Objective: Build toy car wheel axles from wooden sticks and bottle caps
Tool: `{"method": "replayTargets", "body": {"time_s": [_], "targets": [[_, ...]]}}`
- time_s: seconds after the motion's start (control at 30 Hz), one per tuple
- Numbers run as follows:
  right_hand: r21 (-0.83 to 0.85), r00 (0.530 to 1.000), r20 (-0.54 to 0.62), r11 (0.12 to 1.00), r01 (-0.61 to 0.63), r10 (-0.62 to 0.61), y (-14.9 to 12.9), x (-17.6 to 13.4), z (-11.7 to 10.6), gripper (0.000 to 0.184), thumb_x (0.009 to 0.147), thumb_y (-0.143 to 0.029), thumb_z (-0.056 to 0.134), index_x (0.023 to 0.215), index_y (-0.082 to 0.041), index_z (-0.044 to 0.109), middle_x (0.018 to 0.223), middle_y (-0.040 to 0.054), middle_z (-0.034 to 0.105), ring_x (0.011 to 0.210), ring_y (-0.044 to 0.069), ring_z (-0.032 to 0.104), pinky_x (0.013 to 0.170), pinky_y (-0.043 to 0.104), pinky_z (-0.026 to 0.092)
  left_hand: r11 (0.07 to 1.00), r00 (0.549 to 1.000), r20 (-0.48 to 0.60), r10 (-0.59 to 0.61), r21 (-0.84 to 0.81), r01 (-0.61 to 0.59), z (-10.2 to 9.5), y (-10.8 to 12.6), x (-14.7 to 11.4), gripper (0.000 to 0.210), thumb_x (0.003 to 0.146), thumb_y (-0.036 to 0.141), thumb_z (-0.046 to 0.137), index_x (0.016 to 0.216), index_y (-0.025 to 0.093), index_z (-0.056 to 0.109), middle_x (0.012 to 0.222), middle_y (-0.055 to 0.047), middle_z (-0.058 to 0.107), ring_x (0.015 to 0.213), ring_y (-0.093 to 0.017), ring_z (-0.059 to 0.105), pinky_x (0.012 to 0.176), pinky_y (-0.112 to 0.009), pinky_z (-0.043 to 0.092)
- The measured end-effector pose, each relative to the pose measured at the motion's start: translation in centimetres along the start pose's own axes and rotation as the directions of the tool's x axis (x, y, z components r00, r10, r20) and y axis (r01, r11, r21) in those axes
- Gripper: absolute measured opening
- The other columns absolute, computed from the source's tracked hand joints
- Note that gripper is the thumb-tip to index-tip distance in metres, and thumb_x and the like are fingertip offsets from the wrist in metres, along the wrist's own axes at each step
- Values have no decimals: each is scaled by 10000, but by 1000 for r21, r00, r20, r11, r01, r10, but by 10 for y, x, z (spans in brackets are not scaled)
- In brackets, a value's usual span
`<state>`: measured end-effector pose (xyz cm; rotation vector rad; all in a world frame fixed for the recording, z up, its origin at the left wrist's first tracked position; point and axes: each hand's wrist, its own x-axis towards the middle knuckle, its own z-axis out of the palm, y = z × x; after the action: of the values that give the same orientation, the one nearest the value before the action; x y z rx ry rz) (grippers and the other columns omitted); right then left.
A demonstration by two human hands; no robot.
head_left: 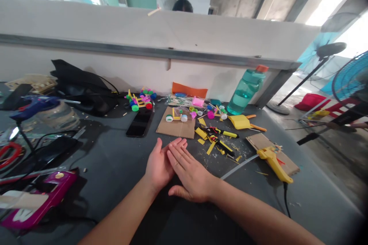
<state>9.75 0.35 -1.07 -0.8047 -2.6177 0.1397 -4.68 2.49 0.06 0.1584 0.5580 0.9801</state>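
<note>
Right hand (192, 173) across left hand (160, 164), perhaps touching; cardboard (176, 128) edge just beyond.

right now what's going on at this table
A person's left hand is open, palm showing, with the right hand laid across it; neither visibly holds anything. Just beyond, bottle caps sit on a cardboard piece. To the right, a yellow glue gun lies on another piece of cardboard.

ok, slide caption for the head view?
Right hand over left hand, cardboard just beyond, yellow glue gun off to the right.
</note>
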Motion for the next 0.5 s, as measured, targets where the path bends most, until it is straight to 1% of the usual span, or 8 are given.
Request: {"method": "replayTargets", "body": {"time_s": [0.03,0.1,0.17,0.2,0.27,0.33,0.4,0.5], "targets": [[-1,1000,-4,1000,-13,13,2,0,0,886,851,-628,375,1418,26,185,1482,254,183,1399,318,70,1126,509,191,1000,1000,12,-21,-3,21,1,-2,0,623,912,529,275,1330,86,405,1226,-158,574,1122,-223,544,953,-334,397],[-12,996,-24,997,-81,81,11,-1,1,851,870,-600,364,1420,23,181,1481,257,182,1397,319,83,1120,518,200,995,993,68,-102,-1,102,3,-9,-1,603,906,542,284,1294,115,458,1182,-138,599,1048,-211,579,879,-307,438],[-20,985,-51,986,-164,163,22,-3,3,805,887,-571,356,1428,-3,178,1482,244,195,1397,309,104,1119,523,194,987,980,124,-158,5,159,5,-13,-2,582,898,552,308,1220,121,530,1101,-129,627,916,-186,614,760,-265,469],[-20,979,-62,980,-197,196,26,-3,4,785,893,-557,357,1431,-15,178,1482,237,206,1397,304,116,1119,525,189,987,977,141,-159,6,160,6,-14,-2,573,897,548,317,1181,112,558,1056,-129,636,851,-173,618,715,-252,472],[-13,966,-73,968,-249,247,31,-4,6,739,903,-522,371,1433,-40,192,1477,222,235,1393,296,146,1113,537,190,992,981,152,-123,-1,125,6,-12,-2,555,907,524,316,1121,90,587,976,-131,641,766,-156,608,675,-245,474],[7,954,-85,958,-288,287,30,-3,6,635,922,-447,383,1425,-84,245,1459,193,302,1380,281,212,1100,548,205,998,989,136,-60,-9,62,5,-8,-1,525,922,484,310,1093,78,596,929,-127,636,748,-152,600,675,-250,480],[35,942,-130,950,-309,311,27,-2,6,483,935,-331,389,1382,-151,359,1400,149,426,1339,254,322,1093,544,213,1000,996,92,7,-14,-5,3,-4,-1,483,933,441,321,1074,73,600,921,-122,631,764,-149,599,687,-248,488],[80,917,-246,950,-303,314,24,-1,2,320,915,-213,426,1207,-227,556,1211,84,617,1213,218,492,1098,525,190,998,998,11,67,-1,-67,1,-4,0,419,934,391,362,1052,74,608,958,-121,630,834,-151,605,755,-255,500]]}}
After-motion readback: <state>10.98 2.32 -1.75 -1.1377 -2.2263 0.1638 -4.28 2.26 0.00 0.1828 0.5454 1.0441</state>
